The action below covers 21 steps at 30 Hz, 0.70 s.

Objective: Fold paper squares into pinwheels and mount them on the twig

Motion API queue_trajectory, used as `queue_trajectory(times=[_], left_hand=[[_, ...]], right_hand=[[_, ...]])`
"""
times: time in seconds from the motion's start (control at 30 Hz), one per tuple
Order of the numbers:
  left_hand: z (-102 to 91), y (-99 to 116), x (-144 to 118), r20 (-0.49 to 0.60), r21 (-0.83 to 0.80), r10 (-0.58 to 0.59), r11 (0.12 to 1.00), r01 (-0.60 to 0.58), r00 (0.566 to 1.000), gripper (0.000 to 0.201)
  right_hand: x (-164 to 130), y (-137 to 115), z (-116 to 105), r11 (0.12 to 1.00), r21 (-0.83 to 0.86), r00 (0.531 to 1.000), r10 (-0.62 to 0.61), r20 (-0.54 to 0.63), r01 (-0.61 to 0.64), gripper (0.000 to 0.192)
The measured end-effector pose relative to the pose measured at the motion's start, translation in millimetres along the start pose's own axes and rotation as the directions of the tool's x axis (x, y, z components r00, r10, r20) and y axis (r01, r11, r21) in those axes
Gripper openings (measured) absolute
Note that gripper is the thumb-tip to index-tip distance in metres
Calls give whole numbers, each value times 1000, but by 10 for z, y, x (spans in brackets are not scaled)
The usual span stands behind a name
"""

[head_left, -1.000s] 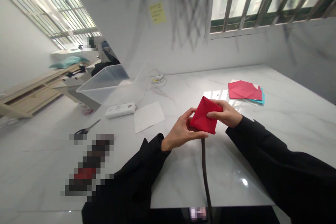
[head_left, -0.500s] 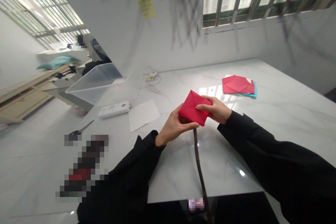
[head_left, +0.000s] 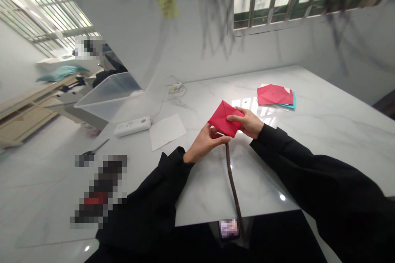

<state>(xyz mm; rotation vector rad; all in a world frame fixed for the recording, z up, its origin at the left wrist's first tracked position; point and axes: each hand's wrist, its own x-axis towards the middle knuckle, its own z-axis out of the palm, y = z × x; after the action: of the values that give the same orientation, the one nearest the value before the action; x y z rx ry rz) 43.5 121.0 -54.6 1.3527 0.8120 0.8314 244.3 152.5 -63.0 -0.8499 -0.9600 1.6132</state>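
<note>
A square of folded red paper (head_left: 220, 120), creased like a small envelope, is held up above the table between both hands. My right hand (head_left: 250, 123) pinches its right side, thumb pressed on the front face and fingers behind. My left hand (head_left: 207, 141) supports it from the lower left; its thumb lies along the bottom corner, and its other fingers are partly hidden behind the paper. Below the hands a dark cord-like strip (head_left: 232, 181) runs down toward my lap.
Stacked red, white and teal papers (head_left: 274, 95) lie at the right rear. To the left are a white sheet (head_left: 168, 131), a white oblong device (head_left: 132, 126), scissors (head_left: 92, 152) and a clear plastic bin (head_left: 108, 98). A small white cabled device (head_left: 176, 86) rests by the wall.
The whole view has shifted slightly. The red paper stays in both hands and is tilted a little differently, with the left fingers slightly farther from its lower edge.
</note>
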Motion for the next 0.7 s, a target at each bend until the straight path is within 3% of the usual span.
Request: queue_trajectory(times=[0.13,0.3,0.47,0.6,0.7], left_hand=[[-9,36,-35,119,70,-148,988,140,982,70],[-34,-31,-56,195,70,-164,986,153,967,56],[-25,-81,-60,147,29,-122,992,119,982,43],[-26,-85,-58,121,-29,-153,987,158,981,45],[-86,-111,-31,11,-115,-123,986,124,992,48]], right_hand=[[41,-44,-87,1000,17,998,-20,-67,21,40],[84,-61,-170,998,35,993,-43,-112,47,35],[106,-30,-174,999,13,992,-31,-122,33,37],[128,-17,-197,998,-35,991,-52,-120,48,42],[179,-12,-277,985,-155,977,-103,-184,75,46]])
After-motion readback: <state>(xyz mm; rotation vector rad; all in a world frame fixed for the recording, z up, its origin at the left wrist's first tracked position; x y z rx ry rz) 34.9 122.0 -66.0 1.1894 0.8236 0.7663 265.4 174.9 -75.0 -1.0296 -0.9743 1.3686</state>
